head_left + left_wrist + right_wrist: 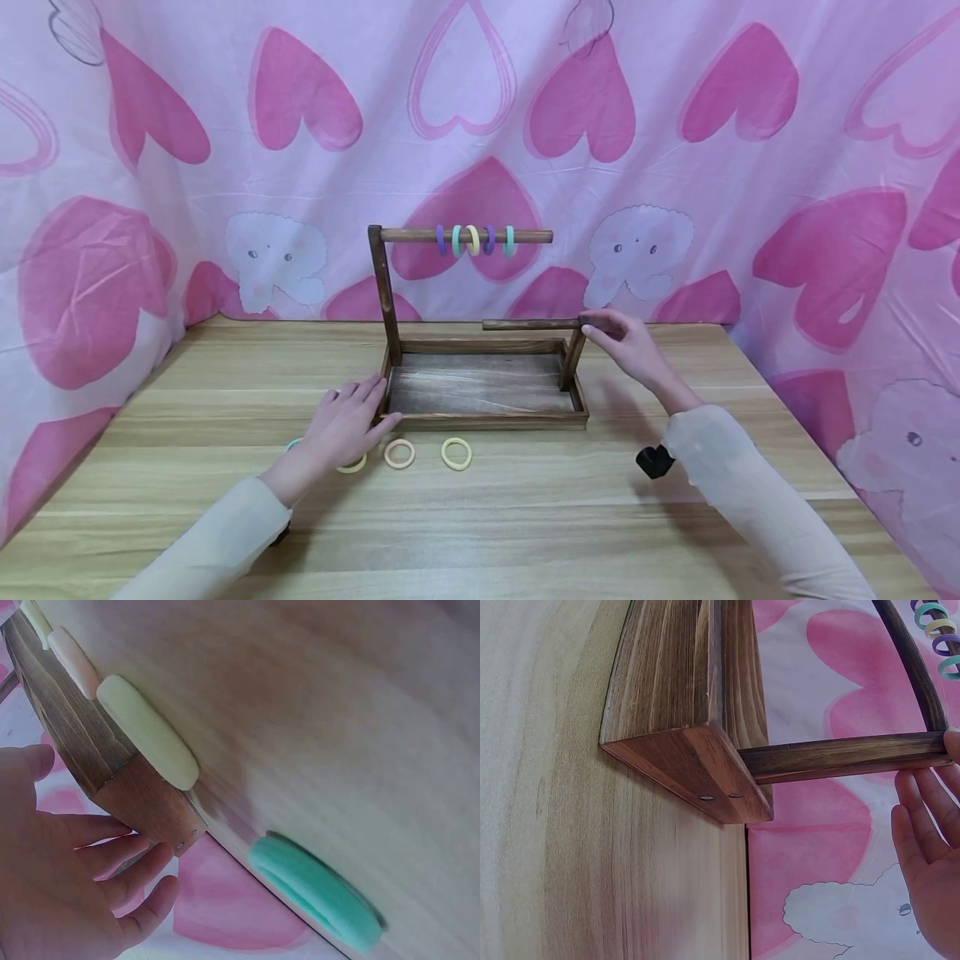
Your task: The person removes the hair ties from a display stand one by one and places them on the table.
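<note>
Pinching top of short right post (572, 362) of wooden rack (487, 422), upright on table (510, 533), between thumb and fingers of right hand (628, 348) — resting left hand (341, 427) at rack's left end, fingers extended, slightly spread. Counting five hanging rings (473, 242) on rack's upper bar (410, 236). Seeing more in front of rack — yellow ring (457, 467), peach ring (400, 466), second yellow ring (146, 731), then green ring (315, 892) off rack's front-left corner.

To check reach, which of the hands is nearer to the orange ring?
Left. The left hand is just left of the orange ring, at the tray; the right hand is farther, at the top of the short post.
</note>
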A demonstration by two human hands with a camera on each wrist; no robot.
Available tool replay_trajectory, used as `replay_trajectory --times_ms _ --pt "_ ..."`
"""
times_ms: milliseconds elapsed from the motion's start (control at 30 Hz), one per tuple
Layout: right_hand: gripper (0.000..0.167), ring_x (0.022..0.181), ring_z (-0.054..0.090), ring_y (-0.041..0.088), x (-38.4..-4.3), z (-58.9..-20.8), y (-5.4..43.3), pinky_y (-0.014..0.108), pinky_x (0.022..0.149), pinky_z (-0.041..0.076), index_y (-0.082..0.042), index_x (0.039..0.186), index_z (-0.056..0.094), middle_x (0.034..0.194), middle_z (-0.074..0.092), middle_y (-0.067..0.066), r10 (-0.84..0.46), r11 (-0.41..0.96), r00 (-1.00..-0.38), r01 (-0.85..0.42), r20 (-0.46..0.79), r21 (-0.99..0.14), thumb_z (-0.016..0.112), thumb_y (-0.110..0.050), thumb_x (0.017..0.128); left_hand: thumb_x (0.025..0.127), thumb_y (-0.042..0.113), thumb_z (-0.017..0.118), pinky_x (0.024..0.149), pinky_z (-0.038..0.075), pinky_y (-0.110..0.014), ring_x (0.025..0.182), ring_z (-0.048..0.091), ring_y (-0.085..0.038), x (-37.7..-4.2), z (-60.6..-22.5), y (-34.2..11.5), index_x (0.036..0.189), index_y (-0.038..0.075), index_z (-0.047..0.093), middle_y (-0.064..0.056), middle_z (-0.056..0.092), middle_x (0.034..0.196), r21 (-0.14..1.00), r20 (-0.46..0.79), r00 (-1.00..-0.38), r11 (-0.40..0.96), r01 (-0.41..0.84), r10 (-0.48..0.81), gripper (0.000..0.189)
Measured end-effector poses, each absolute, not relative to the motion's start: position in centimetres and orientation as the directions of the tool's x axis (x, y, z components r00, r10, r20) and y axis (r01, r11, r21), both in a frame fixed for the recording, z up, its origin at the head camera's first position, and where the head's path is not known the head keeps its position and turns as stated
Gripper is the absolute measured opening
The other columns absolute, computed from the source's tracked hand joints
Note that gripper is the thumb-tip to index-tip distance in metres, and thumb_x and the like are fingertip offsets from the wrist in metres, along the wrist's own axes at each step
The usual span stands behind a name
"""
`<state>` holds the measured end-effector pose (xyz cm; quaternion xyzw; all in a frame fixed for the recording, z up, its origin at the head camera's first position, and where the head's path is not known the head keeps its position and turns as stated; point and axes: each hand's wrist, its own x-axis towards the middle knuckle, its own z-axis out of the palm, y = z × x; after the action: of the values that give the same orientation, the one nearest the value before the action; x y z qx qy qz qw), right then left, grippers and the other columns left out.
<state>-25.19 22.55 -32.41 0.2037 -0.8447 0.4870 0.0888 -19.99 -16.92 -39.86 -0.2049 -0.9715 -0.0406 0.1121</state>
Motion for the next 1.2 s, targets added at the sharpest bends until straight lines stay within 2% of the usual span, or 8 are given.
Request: replay_trajectory --times_ms 333,733,867,1033,1200 --pt "0.032 0.093 0.054 0.017 -25.3 -32.5 22.5 0.019 0.075 0.042 0.004 0.115 0.053 0.108 0.057 0.017 -0.256 0.439 -0.902 -0.428 0.347 -0.790 0.054 -0.013 0.089 0.088 0.044 0.045 0.079 0.035 -0.049 0.111 0.043 -0.034 -20.0 -39.9 -17.1 0.126 -0.002 0.046 -0.015 0.044 0.128 0.028 0.245 -0.888 0.912 0.409 0.390 0.059" --pt "0.032 0.095 0.054 0.025 -25.1 -32.3 22.5 0.020 0.075 0.042 0.004 0.116 0.053 0.109 0.057 0.018 -0.256 0.450 -0.905 -0.423 0.340 -0.787 0.053 -0.014 0.089 0.088 0.040 0.048 0.079 0.035 -0.050 0.111 0.043 -0.034 -20.0 -39.8 -17.0 0.125 -0.002 0.047 -0.016 0.045 0.127 0.059 0.246 -0.893 0.914 0.403 0.378 0.056" --pt "0.033 0.095 0.054 0.022 -25.2 -32.2 22.5 0.021 0.076 0.042 0.004 0.116 0.053 0.109 0.056 0.017 -0.253 0.457 -0.904 -0.426 0.344 -0.781 0.052 -0.016 0.090 0.087 0.041 0.050 0.079 0.035 -0.050 0.110 0.043 -0.035 -20.0 -39.6 -17.0 0.124 -0.002 0.048 -0.016 0.045 0.126 0.084 0.239 -0.899 0.914 0.397 0.368 0.057" --pt "0.036 0.097 0.054 0.016 -26.3 -32.2 22.7 0.022 0.079 0.041 0.001 0.119 0.052 0.112 0.056 0.016 -0.247 0.419 -0.897 -0.439 0.365 -0.795 0.053 -0.020 0.089 0.086 0.041 0.052 0.079 0.035 -0.051 0.110 0.043 -0.036 -20.0 -39.4 -17.0 0.124 -0.002 0.049 -0.016 0.046 0.126 0.106 0.236 -0.903 0.914 0.391 0.359 0.057" --pt "0.042 0.098 0.053 0.016 -27.8 -31.7 22.9 0.023 0.080 0.042 -0.003 0.121 0.052 0.114 0.055 0.011 -0.202 0.408 -0.899 -0.437 0.388 -0.801 0.057 -0.027 0.087 0.086 0.042 0.051 0.079 0.035 -0.051 0.110 0.043 -0.036 -20.0 -39.4 -17.0 0.124 -0.002 0.049 -0.016 0.046 0.126 0.110 0.233 -0.904 0.914 0.390 0.358 0.058"
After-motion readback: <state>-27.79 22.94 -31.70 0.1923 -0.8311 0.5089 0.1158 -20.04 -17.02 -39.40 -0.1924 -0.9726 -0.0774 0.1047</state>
